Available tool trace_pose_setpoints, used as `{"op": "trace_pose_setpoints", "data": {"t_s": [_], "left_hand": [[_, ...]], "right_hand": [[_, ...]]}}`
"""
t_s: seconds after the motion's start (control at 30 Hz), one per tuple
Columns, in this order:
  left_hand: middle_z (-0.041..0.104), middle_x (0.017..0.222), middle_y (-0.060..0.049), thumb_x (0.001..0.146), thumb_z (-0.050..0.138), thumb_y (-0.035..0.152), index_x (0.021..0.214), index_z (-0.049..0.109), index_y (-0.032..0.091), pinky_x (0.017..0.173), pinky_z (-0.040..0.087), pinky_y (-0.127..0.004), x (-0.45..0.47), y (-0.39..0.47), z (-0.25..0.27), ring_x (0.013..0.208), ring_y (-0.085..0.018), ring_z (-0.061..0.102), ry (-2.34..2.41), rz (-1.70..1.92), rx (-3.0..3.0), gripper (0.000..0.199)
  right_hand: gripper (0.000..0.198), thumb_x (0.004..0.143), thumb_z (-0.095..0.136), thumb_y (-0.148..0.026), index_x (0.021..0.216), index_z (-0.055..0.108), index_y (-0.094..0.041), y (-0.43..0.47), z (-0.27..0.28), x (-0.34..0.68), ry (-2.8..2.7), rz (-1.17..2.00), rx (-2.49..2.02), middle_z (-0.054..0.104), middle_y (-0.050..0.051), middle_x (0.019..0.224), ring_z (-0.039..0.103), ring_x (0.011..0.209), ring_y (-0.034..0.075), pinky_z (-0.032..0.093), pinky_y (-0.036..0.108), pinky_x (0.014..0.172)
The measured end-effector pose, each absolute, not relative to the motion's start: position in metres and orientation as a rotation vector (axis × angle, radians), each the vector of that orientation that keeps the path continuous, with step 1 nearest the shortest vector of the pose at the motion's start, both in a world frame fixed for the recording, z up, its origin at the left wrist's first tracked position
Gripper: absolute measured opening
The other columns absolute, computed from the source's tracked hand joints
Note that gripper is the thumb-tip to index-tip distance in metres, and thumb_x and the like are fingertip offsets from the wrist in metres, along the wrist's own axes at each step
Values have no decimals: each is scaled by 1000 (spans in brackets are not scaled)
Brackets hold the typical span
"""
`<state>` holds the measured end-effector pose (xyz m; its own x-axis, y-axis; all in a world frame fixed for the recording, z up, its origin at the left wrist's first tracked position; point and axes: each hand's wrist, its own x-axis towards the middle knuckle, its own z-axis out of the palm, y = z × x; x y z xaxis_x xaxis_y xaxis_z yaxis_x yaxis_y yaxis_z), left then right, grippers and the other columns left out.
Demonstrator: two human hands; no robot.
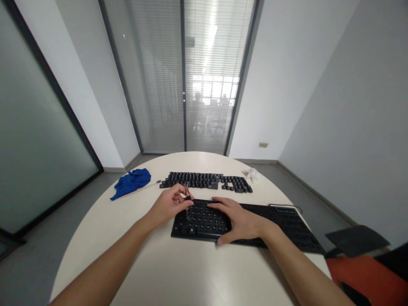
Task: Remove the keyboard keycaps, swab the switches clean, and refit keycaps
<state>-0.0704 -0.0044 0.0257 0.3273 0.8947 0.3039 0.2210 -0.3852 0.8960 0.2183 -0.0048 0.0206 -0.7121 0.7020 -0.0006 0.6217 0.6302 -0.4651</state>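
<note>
My left hand (174, 203) is closed in a pinch on a wire keycap puller (189, 213), whose thin metal loops point down over the left end of a black keyboard (210, 221). Most of the puller's dark grip is hidden by my fingers. Across the keyboard rests my right hand (234, 216), fingers spread over it and thumb at its near edge. Most sockets on the keyboard are bare, with a few keycaps in the bottom left row. Behind it, loose black keycaps (194, 180) lie set out in rows like a keyboard layout.
To the left lie a blue cloth (132, 182) and a thin-handled brush (140, 189). A crumpled white tissue (251, 174) sits at the back right. The keyboard's cable (295, 206) loops near the round table's (153, 272) right edge. An orange chair (366, 276) stands at the right.
</note>
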Motion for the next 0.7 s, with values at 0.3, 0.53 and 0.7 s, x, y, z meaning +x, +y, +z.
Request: {"op": "trace_pose_setpoints", "data": {"t_s": [0.3, 0.53, 0.7], "left_hand": [[73, 95, -4, 77, 78, 29, 88, 44, 19, 57, 45, -21, -74, -6, 23, 58, -8, 59, 918, 914, 1765, 37], [75, 93, -6, 76, 78, 32, 87, 43, 20, 58, 48, -24, -73, -9, 26, 60, -10, 61, 933, 927, 1770, 38], [76, 92, -7, 75, 79, 34, 84, 46, 19, 61, 51, -26, -71, -12, 31, 65, -14, 68, 950, 973, 1780, 38]], "right_hand": [[107, 59, 85, -59, 151, 39, -31, 0, 16, 227, -2711, 737, -1164, 25, 14, 162, 19, 149, 41, 7, 65, 118], [74, 70, 77, -62, 133, 60, -27, -8, 29, 208, -2619, 532, -1092, 49, 13, 147, 38, 140, 36, 7, 64, 117], [41, 83, 74, -42, 119, 64, -25, -27, 29, 163, -2483, 530, -920, 70, 7, 117, 60, 113, 24, 29, 47, 106]]}}
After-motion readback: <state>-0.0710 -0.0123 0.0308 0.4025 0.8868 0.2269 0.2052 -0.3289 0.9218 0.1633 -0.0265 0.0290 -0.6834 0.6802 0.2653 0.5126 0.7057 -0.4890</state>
